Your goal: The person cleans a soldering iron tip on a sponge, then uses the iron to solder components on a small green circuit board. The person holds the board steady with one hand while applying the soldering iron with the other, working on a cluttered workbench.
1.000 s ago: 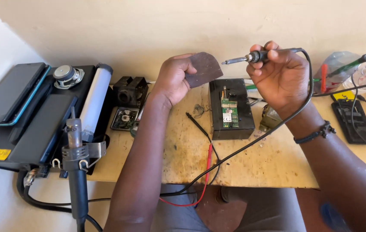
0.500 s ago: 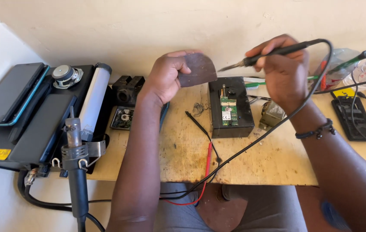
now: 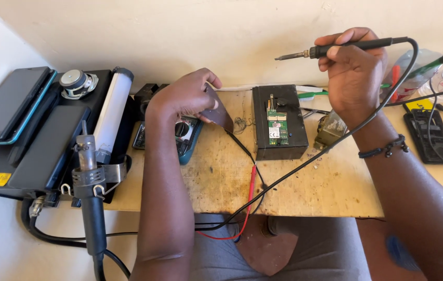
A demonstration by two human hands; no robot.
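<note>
- The right hand's [image 3: 354, 73] grip is closed around the black handle of a soldering iron [image 3: 336, 49], held raised above the back of the tabletop [image 3: 304, 192] with its metal tip pointing left, over a black box.
- The iron's black cord [image 3: 336, 143] loops off the handle's right end, runs down across the right wrist and crosses the wood toward the front edge.
- The left hand's [image 3: 182, 99] grip is pinched shut on a small dark brown pad [image 3: 220, 114], thumb on top, the pad tilted with its lower corner near the wood.
- The left hand hovers over a teal-cased multimeter [image 3: 182, 136], partly hidden beneath it.
- The black box [image 3: 277, 125] lies between the two hands, with a small green circuit board [image 3: 277, 127] on its top face.
- A red probe [image 3: 251, 187] and a black lead lie on the wood in front of the box.
- At far left sits a black station [image 3: 39, 151] carrying a phone [image 3: 8, 104], a small speaker [image 3: 76, 83] and a white tube [image 3: 112, 112]; a hot-air wand [image 3: 89, 198] hangs in its holder at the front.
- Right of the right forearm lies an opened phone [image 3: 424, 135].
</note>
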